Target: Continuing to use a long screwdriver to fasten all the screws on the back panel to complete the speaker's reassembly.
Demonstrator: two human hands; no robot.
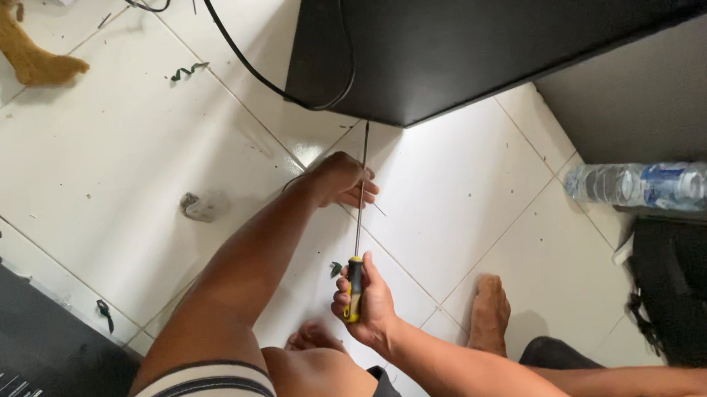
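Screwdriver (357, 226), long-shafted with a yellow-black handle, is pointing up at the black cabinet (483, 5); the right hand (366, 303) is wrapping its fingers tight around the handle, the left hand (342, 180) is pinching the shaft. A blue-labelled clear bottle (661, 186) is lying on the white tiled floor (108, 159) at right.

Long-shafted screwdriver (359, 225), yellow-black handle, tip at black cabinet (475, 15) corner
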